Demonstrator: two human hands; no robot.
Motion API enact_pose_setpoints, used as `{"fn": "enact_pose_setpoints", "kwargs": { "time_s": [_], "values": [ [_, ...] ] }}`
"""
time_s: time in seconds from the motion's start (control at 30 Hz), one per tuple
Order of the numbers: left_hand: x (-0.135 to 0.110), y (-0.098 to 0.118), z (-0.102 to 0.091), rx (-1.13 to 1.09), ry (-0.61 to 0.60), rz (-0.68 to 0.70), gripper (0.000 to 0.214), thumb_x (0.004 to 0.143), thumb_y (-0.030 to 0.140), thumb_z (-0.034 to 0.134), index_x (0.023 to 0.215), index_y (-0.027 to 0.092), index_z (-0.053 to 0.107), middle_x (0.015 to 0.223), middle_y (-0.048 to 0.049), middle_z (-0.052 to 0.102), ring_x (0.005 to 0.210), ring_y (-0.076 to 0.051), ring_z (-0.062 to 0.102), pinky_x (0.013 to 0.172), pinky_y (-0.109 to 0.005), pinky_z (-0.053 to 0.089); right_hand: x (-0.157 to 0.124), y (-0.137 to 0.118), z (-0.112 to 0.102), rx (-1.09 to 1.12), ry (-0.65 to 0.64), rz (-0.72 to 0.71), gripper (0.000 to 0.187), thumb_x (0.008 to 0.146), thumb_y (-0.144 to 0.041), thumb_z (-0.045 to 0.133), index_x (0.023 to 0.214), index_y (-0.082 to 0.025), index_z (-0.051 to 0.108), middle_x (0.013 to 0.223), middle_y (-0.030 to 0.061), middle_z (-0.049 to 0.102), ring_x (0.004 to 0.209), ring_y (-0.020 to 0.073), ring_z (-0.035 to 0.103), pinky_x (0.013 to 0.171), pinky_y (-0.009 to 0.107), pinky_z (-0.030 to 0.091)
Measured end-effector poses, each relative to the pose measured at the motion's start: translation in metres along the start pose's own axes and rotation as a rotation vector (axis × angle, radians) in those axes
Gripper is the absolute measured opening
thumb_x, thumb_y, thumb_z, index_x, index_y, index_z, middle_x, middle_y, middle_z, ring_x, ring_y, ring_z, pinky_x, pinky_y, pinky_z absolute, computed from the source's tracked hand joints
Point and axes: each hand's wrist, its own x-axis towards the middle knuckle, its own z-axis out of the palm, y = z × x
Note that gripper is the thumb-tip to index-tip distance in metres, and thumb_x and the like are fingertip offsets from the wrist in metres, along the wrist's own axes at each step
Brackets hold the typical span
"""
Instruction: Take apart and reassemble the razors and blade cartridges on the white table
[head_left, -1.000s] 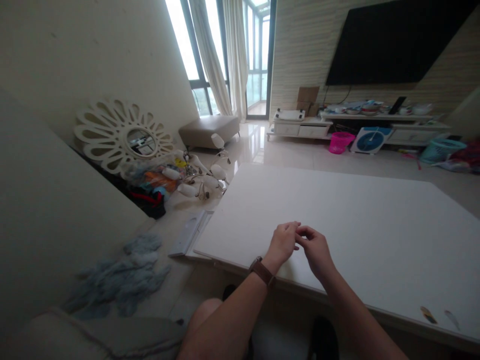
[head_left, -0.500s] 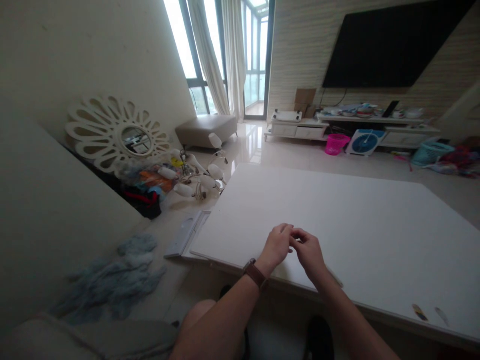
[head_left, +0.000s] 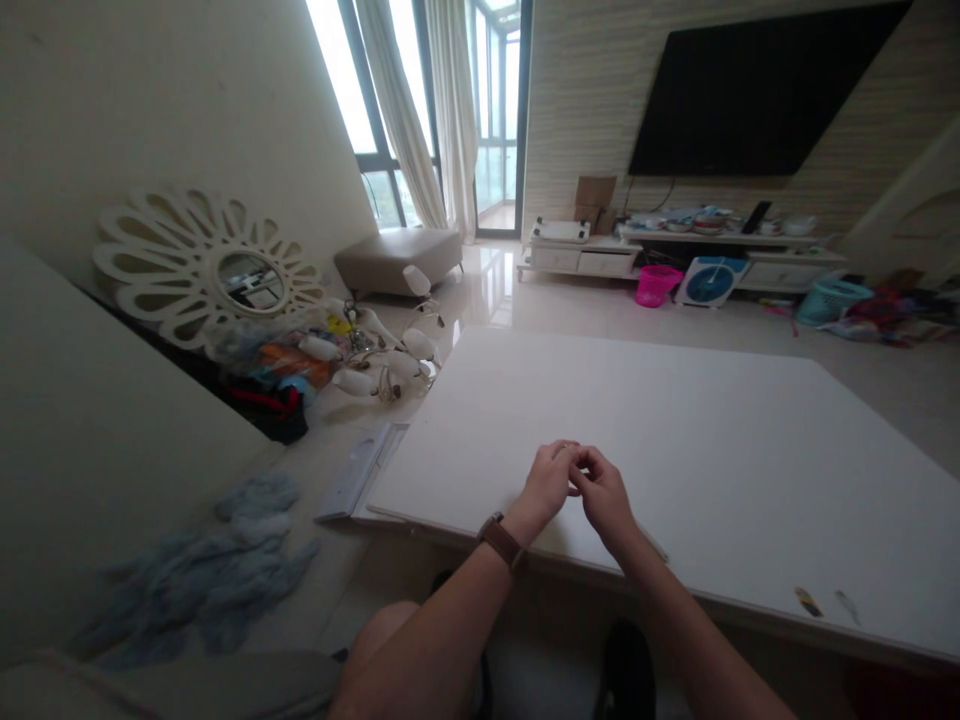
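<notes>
My left hand [head_left: 546, 483] and my right hand [head_left: 604, 496] meet fingertip to fingertip just above the near edge of a large white table top [head_left: 712, 440]. The fingers of both hands are curled and pinched together. Whatever they pinch is too small to make out. A brown watch strap [head_left: 499, 541] sits on my left wrist. A thin pale stick [head_left: 654, 549] lies on the table beside my right wrist.
Two small dark scraps [head_left: 821, 602] lie near the table's front right edge. On the floor to the left lie a chandelier [head_left: 382, 360], a flower-shaped mirror [head_left: 202, 280], bags and a blue-grey fluffy heap [head_left: 217, 570]. A TV [head_left: 757, 90] and low cabinet [head_left: 675, 255] stand far back.
The view has drifted, so everything sits slightly further left and lower. My two hands stay pinched together at the same spot on the table's near edge.
</notes>
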Motion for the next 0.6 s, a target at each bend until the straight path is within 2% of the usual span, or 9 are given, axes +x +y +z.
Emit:
{"fn": "enact_pose_setpoints", "kwargs": {
  "time_s": [0.1, 0.2, 0.27, 0.4, 0.53, 0.6],
  "values": [
    [0.0, 0.003, -0.005, -0.012, 0.03, 0.003, 0.03, 0.082, 0.037, 0.054, 0.096, 0.015, 0.069, 0.112, -0.0117, 0.061, 0.09, -0.02, 0.062, 0.06, -0.027, 0.053, -0.001, 0.003, 0.0, -0.011, -0.011, -0.015, 0.036, 0.078, -0.053, 0.069, 0.075, -0.02, 0.056, 0.078, 0.0024, 0.059, 0.073, 0.0185, 0.056, 0.06, 0.029, 0.05],
    [0.004, 0.007, -0.012, -0.089, 0.078, 0.021, 0.028, 0.08, 0.036, 0.058, 0.091, 0.015, 0.071, 0.087, -0.0071, 0.062, 0.075, -0.016, 0.059, 0.057, -0.024, 0.049, 0.002, 0.007, 0.001, -0.023, 0.028, -0.029, 0.035, 0.08, -0.053, 0.068, 0.076, -0.019, 0.057, 0.082, 0.0036, 0.063, 0.075, 0.0186, 0.058, 0.064, 0.03, 0.049],
    [0.008, 0.009, -0.022, -0.142, 0.143, 0.027, 0.029, 0.077, 0.037, 0.063, 0.095, 0.015, 0.071, 0.079, -0.004, 0.06, 0.07, -0.014, 0.057, 0.054, -0.022, 0.045, 0.006, 0.009, 0.0, -0.021, 0.085, -0.033, 0.034, 0.08, -0.051, 0.066, 0.077, -0.019, 0.057, 0.08, 0.0038, 0.064, 0.074, 0.0183, 0.059, 0.064, 0.029, 0.048],
    [0.022, 0.008, -0.056, -0.192, 0.236, 0.013, 0.039, 0.073, 0.036, 0.071, 0.108, 0.018, 0.064, 0.088, -0.004, 0.065, 0.075, -0.013, 0.062, 0.06, -0.022, 0.046, 0.016, 0.013, -0.003, 0.068, 0.188, 0.013, 0.036, 0.076, -0.052, 0.069, 0.074, -0.02, 0.053, 0.074, 0.0038, 0.066, 0.07, 0.0182, 0.062, 0.06, 0.029, 0.046],
    [0.036, -0.003, -0.095, -0.107, 0.317, -0.022, 0.042, 0.071, 0.037, 0.076, 0.105, 0.019, 0.061, 0.095, -0.0074, 0.068, 0.076, -0.014, 0.065, 0.064, -0.025, 0.048, 0.022, 0.012, -0.006, 0.168, 0.221, 0.088, 0.037, 0.07, -0.051, 0.073, 0.073, -0.02, 0.052, 0.073, 0.0038, 0.068, 0.066, 0.0175, 0.063, 0.058, 0.028, 0.047],
    [0.042, -0.013, -0.108, -0.048, 0.355, -0.027, 0.043, 0.068, 0.033, 0.079, 0.104, 0.018, 0.061, 0.093, -0.0075, 0.068, 0.076, -0.014, 0.065, 0.067, -0.027, 0.049, 0.025, 0.01, -0.007, 0.209, 0.207, 0.094, 0.035, 0.068, -0.048, 0.074, 0.074, -0.02, 0.053, 0.071, 0.0032, 0.068, 0.063, 0.0165, 0.061, 0.058, 0.028, 0.047]
  ]
}}
